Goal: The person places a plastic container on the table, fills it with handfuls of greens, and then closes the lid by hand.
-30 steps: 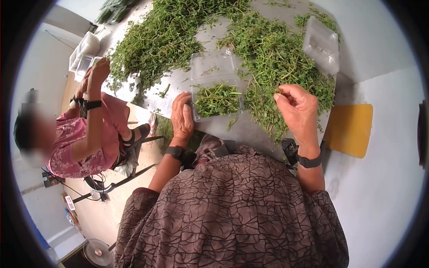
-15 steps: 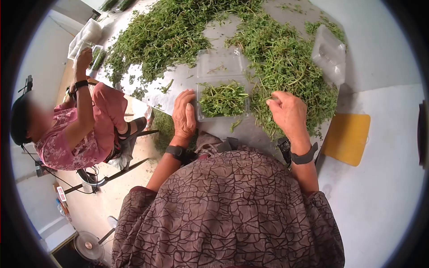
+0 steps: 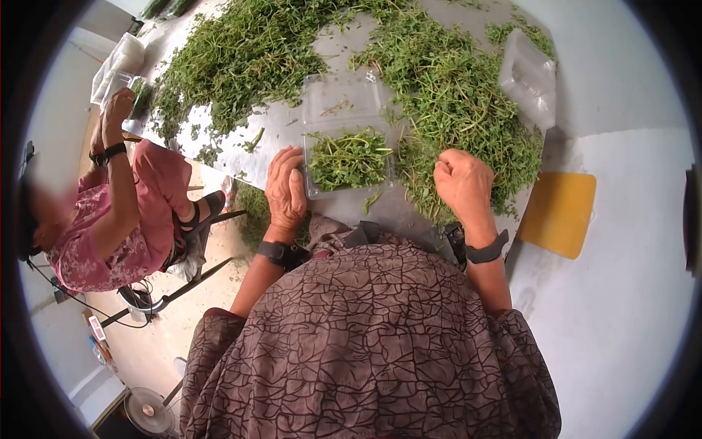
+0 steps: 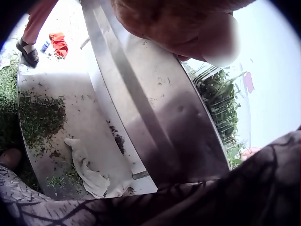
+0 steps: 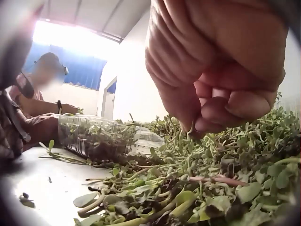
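Observation:
In the head view a clear plastic clamshell box (image 3: 310,192) lies with its lid folded back on the table, leafy green stems (image 3: 349,159) filling its base. My left hand (image 3: 285,192) rests along the box's left side, fingers extended. Over the front of the right-hand heap of greens (image 3: 468,95), my right hand (image 3: 466,186) has its fingers curled in. Seen from the right wrist, thumb and forefinger pinch a green sprig (image 5: 190,133) at the heap's surface. The box's clear side (image 4: 220,101) also shows in the left wrist view.
A second heap of greens (image 3: 241,66) covers the table's far left. Another clear plastic container (image 3: 528,77) leans at the right edge, above a yellow board (image 3: 559,216). To the left sits another person (image 3: 110,219), near stacked containers (image 3: 117,66).
My right hand has turned palm-down and lowered to the front of the greens heap, its fingers curling in. My left hand stays beside the box. The head view has shifted slightly.

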`<state>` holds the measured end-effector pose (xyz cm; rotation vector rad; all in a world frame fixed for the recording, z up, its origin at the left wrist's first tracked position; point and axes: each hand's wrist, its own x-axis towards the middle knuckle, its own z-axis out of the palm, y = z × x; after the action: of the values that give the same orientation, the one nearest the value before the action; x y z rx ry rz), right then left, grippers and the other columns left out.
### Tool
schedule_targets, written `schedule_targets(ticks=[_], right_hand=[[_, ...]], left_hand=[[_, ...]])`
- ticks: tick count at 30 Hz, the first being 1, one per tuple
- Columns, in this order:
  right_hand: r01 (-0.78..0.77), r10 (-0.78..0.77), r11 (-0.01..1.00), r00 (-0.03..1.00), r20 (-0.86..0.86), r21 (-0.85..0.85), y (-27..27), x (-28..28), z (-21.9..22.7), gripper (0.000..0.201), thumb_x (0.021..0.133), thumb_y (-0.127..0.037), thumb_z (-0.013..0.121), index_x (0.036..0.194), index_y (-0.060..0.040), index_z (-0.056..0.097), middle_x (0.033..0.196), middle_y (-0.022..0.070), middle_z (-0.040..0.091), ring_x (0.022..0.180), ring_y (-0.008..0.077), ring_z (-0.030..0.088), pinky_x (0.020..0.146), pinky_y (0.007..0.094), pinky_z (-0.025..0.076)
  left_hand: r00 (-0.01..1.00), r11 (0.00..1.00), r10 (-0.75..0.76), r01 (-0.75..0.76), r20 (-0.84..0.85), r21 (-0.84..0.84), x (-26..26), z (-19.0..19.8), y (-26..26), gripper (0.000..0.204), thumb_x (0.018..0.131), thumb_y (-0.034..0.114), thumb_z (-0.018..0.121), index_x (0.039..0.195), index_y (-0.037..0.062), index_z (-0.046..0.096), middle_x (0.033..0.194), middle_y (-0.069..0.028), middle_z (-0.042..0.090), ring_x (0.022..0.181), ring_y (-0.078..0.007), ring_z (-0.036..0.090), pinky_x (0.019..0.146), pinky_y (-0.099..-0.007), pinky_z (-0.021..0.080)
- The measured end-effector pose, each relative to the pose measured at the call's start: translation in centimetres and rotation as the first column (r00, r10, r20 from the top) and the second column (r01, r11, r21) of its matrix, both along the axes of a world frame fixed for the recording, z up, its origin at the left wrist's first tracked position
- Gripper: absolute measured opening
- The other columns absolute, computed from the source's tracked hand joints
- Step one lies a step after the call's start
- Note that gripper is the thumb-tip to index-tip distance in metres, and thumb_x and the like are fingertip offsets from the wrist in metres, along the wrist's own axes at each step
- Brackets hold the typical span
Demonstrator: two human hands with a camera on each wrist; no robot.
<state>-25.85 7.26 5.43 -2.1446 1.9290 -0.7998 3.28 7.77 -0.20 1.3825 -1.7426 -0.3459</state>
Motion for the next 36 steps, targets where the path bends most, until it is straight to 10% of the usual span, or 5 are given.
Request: schedule_targets(ticks=[5,10,24,36], right_hand=[[0.007,-0.018,0.998,0.986,0.163,0.069,0.2,0.0,3.0,0.012,0.070,-0.003,0.059,0.061,-0.0027,0.051,0.060,0.0136,0.056,0.053,0.0300,0.056,0.050,0.0380,0.043],[-0.112,0.123,0.962,0.992,-0.028,0.248,0.4,0.7,1.4,0.016,0.071,-0.009,0.064,0.063,-0.0006,0.052,0.061,0.0154,0.056,0.056,0.0330,0.058,0.053,0.0399,0.045],[-0.203,0.198,0.979,0.946,-0.256,0.005,-0.8,1.6,-1.2,0.013,0.065,-0.003,0.060,0.058,-0.0021,0.049,0.050,0.0131,0.049,0.043,0.0292,0.052,0.042,0.0388,0.041],[-0.341,0.347,0.938,0.929,0.130,-0.061,-2.4,5.9,6.8,0.009,0.072,-0.003,0.064,0.080,-0.0038,0.061,0.063,0.0104,0.056,0.054,0.0253,0.056,0.049,0.0373,0.043]], left_hand=[[1.000,1.000,0.000,0.000,0.017,-0.001,0.0,-0.1,0.0,0.033,0.093,0.021,0.037,0.099,-0.0014,0.060,0.111,-0.0172,0.061,0.114,-0.0369,0.052,0.098,-0.0426,0.039],[1.000,1.000,0.008,-0.008,0.028,-0.018,0.1,-0.2,-0.1,0.031,0.093,0.020,0.038,0.098,-0.0012,0.060,0.111,-0.0166,0.061,0.113,-0.0367,0.052,0.098,-0.0427,0.039],[1.000,0.998,0.000,0.001,0.016,-0.055,0.0,-0.3,-0.1,0.030,0.092,0.020,0.040,0.095,-0.0008,0.061,0.108,-0.0153,0.062,0.110,-0.0354,0.055,0.099,-0.0434,0.040],[1.000,0.999,-0.019,0.018,-0.011,-0.037,0.2,-0.3,-0.1,0.025,0.091,0.017,0.044,0.096,-0.0006,0.061,0.109,-0.0159,0.061,0.111,-0.0352,0.054,0.100,-0.0437,0.039]])
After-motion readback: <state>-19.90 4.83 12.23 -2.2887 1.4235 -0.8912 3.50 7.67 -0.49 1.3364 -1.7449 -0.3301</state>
